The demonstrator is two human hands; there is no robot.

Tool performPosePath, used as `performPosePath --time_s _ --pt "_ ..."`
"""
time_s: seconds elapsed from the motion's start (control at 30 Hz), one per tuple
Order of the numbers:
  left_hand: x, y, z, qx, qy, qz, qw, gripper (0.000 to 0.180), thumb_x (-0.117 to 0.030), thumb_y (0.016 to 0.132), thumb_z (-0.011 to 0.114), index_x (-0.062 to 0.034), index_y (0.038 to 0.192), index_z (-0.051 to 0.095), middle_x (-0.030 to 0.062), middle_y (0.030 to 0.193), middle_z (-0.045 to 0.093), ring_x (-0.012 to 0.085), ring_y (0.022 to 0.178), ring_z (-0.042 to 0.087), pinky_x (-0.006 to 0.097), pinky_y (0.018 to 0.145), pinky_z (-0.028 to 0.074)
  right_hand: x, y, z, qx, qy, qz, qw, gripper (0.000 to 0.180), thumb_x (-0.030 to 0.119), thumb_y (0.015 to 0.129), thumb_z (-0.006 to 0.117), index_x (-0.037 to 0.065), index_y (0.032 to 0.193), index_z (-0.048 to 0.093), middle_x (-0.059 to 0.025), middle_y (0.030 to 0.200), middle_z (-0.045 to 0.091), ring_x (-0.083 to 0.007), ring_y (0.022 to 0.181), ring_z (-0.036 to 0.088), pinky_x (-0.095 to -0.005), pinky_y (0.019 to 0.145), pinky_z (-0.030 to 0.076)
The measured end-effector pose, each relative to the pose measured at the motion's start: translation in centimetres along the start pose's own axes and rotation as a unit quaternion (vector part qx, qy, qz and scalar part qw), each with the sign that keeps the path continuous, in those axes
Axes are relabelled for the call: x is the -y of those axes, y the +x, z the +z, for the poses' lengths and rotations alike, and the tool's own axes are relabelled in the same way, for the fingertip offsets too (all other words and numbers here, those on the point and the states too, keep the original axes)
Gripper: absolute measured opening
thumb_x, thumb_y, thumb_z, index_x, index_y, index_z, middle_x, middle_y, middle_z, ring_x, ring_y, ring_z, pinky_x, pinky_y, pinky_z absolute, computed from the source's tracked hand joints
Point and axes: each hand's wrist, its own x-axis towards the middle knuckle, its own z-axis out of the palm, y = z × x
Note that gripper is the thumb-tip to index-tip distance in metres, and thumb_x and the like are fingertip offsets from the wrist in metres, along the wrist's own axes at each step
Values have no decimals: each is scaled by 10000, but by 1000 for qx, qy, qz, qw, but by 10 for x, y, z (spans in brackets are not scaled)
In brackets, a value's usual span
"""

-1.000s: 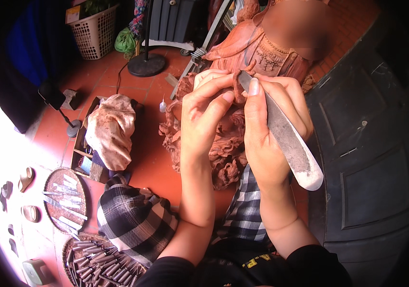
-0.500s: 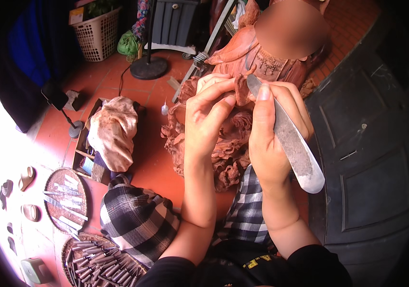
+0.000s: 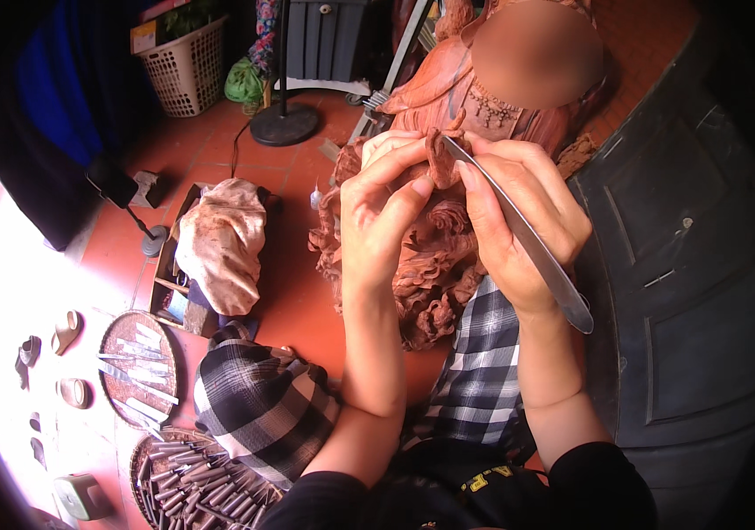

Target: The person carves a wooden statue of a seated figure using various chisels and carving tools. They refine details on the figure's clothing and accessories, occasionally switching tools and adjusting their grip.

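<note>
A reddish-brown carved wooden figure (image 3: 435,252) with swirling folds stands in front of me. My left hand (image 3: 382,199) pinches a small carved wooden piece (image 3: 440,159) between thumb and fingers; whether it is joined to the figure I cannot tell. Closed around a long flat metal carving blade (image 3: 532,234) is my right hand (image 3: 523,212). The blade's upper tip touches the small piece, while its rounded lower end sticks out past the heel of that hand. Part of the figure behind the hands is hidden.
Dark panelled doors (image 3: 704,291) stand close on the right. Left of me are a cloth-draped wooden box (image 3: 223,247), a woven tray (image 3: 143,367) of flat blades and a basket (image 3: 136,459) of handled tools. A stand's round base (image 3: 284,125) sits farther back.
The right hand has turned the blade, so it now shows a narrower side and its tip lies against the small piece. The left hand keeps its pinch. My view has shifted slightly.
</note>
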Motion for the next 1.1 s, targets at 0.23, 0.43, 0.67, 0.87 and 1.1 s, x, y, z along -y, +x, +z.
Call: performPosePath --time_s 0.23,0.43,0.67,0.87,1.1 --pt "3 0 0 4 23 17 1000 364 -87 772 663 78 1095 693 152 1135 647 266 1226 497 399 1077 350 3 -3 1 1 -19 -10 1000 72 -49 874 680 -91 932 689 -187 900 697 -274 819 708 -338 724 571" --pt "2 0 2 9 19 13 1000 369 -81 768 668 79 1101 692 154 1136 652 270 1234 494 400 1082 347 -2 -7 2 -25 -27 -23 999 73 -46 881 674 -90 939 685 -193 941 700 -280 826 714 -348 740 580" --pt "3 -1 2 10 21 24 999 367 -70 770 669 77 1105 694 164 1153 649 272 1239 494 395 1082 347 -3 -7 2 -23 -37 -37 998 95 -44 873 687 -83 959 682 -191 952 700 -285 849 719 -342 730 586" --pt "5 -2 0 -1 8 13 1000 362 -66 769 669 73 1101 696 167 1168 638 270 1239 496 395 1077 355 1 -4 1 10 -60 -28 998 99 -37 895 663 -86 980 674 -204 944 704 -301 850 723 -347 750 590" --pt "2 -4 1 -7 12 9 1000 373 -72 764 669 76 1106 690 170 1180 623 269 1238 495 387 1075 355 0 -4 -5 45 -73 -42 995 111 -52 879 660 -106 976 670 -214 951 709 -310 863 723 -351 757 593"
